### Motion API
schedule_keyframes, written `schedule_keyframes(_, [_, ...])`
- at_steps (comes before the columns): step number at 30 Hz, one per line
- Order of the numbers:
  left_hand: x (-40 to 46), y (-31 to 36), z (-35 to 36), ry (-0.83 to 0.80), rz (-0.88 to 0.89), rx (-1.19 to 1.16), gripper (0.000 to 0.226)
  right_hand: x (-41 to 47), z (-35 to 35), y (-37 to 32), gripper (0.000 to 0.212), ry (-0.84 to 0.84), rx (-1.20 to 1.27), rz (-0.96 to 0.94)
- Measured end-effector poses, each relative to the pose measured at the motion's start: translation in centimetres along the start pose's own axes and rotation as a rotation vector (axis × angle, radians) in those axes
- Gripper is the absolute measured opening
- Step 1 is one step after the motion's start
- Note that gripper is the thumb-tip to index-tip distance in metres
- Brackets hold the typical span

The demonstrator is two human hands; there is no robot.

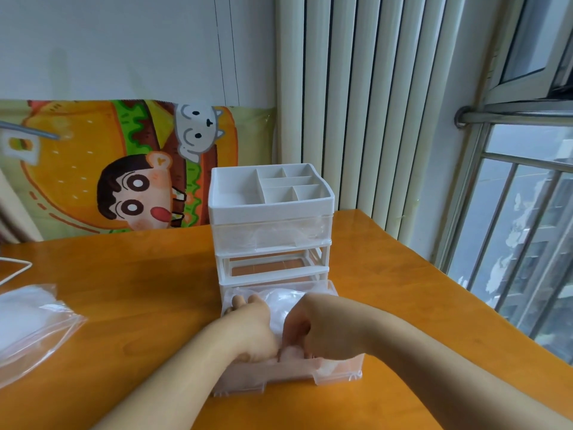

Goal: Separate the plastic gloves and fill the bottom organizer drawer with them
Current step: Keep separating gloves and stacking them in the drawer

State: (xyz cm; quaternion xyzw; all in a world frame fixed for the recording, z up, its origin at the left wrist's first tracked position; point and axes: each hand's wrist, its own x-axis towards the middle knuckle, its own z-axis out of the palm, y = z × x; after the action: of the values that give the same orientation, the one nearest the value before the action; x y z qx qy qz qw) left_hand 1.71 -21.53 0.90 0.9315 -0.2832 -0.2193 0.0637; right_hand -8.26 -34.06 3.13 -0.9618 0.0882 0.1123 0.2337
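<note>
— Where does the organizer [271,225] stand?
— On the table [148,274], toward twelve o'clock from the person, near the back edge.
— And the bottom drawer [338,372]?
— Pulled out toward six o'clock, resting on the table in front of the frame. Plastic gloves [280,301] lie in it.
— The hands?
— Both in the drawer: the left hand [252,328] at nine o'clock in it, the right hand [310,328] just beside, at three o'clock, on the gloves.
— What else?
— The upper drawer [269,235] sits in the frame under the top tray [235,187]. A plastic bag [34,324] lies at nine o'clock, well apart. Behind the table, a cartoon cloth [93,169] at eleven o'clock, blinds [372,103] at one, a window [527,212] at three.
</note>
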Motion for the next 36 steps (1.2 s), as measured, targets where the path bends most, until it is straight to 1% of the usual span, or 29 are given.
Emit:
schedule_keyframes(2, [-1.0, -0.3, -1.4, -0.057, 0.009, -0.004, 0.109, -0.5, -0.7, 0.0, 0.040, 0.192, 0.047, 0.007])
schedule_keyframes(4, [-2.0, -0.6, -2.8, -0.057, 0.028, -0.019, 0.108, -0.2, -0.7, 0.1, 0.035, 0.407, 0.017, 0.017])
schedule_keyframes(5, [-2.4, -0.7, -3.2, -0.041, 0.033, -0.038, 0.104, 0.0, -0.5, 0.1, 0.031, 0.465, 0.007, 0.023])
schedule_keyframes(6, [-2.7, -0.8, -3.5, -0.015, 0.040, -0.045, 0.097, 0.4, -0.1, 0.0, 0.031, 0.460, 0.002, 0.035])
schedule_keyframes(7, [-3.0, -0.6, -3.6, 0.025, 0.052, -0.031, 0.090, 0.7, 0.5, 0.1, 0.038, 0.401, -0.002, 0.063])
schedule_keyframes(8, [-3.0, -0.5, -3.5, 0.086, 0.072, -0.002, 0.081, 1.1, 1.1, 0.1, 0.051, 0.315, -0.017, 0.105])
schedule_keyframes(10, [-2.5, 0.3, -2.7, 0.253, 0.167, 0.049, 0.062, 1.8, 2.3, 0.3, 0.069, 0.176, -0.113, 0.161])
schedule_keyframes(11, [-2.3, 0.7, -2.1, 0.324, 0.229, 0.052, 0.053, 2.0, 2.7, 0.3, 0.073, 0.127, -0.163, 0.165])
schedule_keyframes(13, [-1.5, 1.1, -0.8, 0.374, 0.290, 0.028, 0.046, 2.4, 3.2, 0.3, 0.077, 0.047, -0.216, 0.166])
schedule_keyframes(16, [-0.1, 0.6, 1.1, 0.334, 0.248, 0.053, 0.044, 2.4, 2.9, 0.1, 0.082, -0.025, -0.201, 0.202])
schedule_keyframes(18, [0.6, 0.2, 1.8, 0.302, 0.190, 0.053, 0.045, 2.4, 2.6, 0.0, 0.080, -0.048, -0.171, 0.206])
schedule_keyframes(23, [1.8, 0.8, 2.1, 0.216, 0.050, 0.014, 0.056, 2.7, 2.4, 0.3, 0.080, -0.063, -0.139, 0.195])
schedule_keyframes(27, [2.7, 1.3, 2.0, 0.193, -0.024, -0.261, 0.059, 3.1, 2.3, 0.7, 0.077, -0.046, -0.092, 0.188])
schedule_keyframes(29, [3.1, 1.2, 1.8, 0.153, -0.046, -0.372, 0.063, 3.4, 2.3, 1.1, 0.075, -0.033, -0.071, 0.191])
schedule_keyframes(33, [3.5, 0.0, 1.5, 0.077, -0.021, -0.666, 0.062, 3.7, 2.4, 1.4, 0.074, -0.027, -0.073, 0.188])
schedule_keyframes(34, [3.4, -0.1, 1.6, 0.076, -0.015, -0.679, 0.062, 3.7, 2.5, 1.3, 0.073, -0.028, -0.084, 0.190])
schedule_keyframes(35, [3.4, -0.1, 1.8, 0.087, -0.016, -0.642, 0.062, 3.7, 2.7, 1.2, 0.074, -0.033, -0.102, 0.194])
schedule_keyframes(36, [3.4, 0.0, 2.0, 0.114, -0.025, -0.549, 0.061, 3.6, 2.7, 1.0, 0.075, -0.040, -0.125, 0.199])
